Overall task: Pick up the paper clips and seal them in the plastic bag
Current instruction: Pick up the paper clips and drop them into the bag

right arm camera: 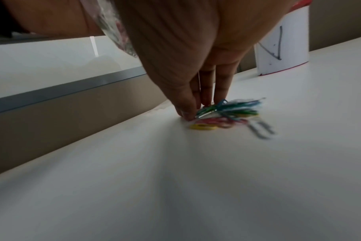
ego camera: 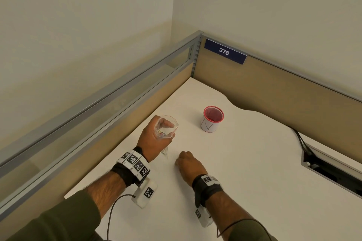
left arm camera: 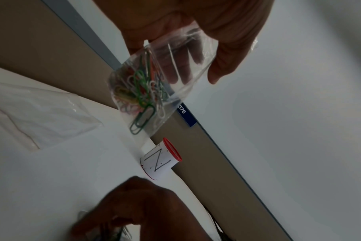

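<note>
Clips (right arm camera: 227, 114) lie on white partitioned desk (ego camera: 244, 162).

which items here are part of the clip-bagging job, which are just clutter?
Job:
- plastic bag, held up by the left hand, some clips already inside
- loose paper clips on the desk, at the right hand's fingers

Clutter:
- red-rimmed cup
- second bag, flat on the desk
- 376 sign

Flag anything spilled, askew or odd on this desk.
Nothing is damaged. A loose pile of paper clips lies on the desk, the right hand gathering them; that fits the task. The left hand holds the plastic bag open, clips already inside.
</note>
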The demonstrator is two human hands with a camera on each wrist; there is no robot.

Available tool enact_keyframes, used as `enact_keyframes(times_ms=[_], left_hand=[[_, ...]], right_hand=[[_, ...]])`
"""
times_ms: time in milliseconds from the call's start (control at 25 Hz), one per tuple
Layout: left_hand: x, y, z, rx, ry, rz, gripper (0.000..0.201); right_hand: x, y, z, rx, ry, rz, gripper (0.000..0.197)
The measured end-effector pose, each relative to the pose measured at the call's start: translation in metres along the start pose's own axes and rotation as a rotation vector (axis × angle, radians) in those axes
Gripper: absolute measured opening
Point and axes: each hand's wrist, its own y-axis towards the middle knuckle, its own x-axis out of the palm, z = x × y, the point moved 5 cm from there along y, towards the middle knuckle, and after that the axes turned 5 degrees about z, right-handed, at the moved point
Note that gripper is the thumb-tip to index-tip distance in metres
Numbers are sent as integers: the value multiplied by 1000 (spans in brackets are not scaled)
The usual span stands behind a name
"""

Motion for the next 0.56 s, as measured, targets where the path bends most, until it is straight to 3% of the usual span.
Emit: enact_keyframes(times_ms=[120,280,440,560], left_hand=[[1,-2,0,-2,-36,-7,33],[4,-5,-2,-7,-45,-2,33],[11,-8,-1,0,-48,-22,30],[14,-11,4,1,-54,-27,30]], right_hand=[[-12,-18,26,16,-20,8,22],[-43,-44,62,213,143,147,29],[-31,-57,60,306,80,-79,73],[-16,-47,42,280,35,-57,55]])
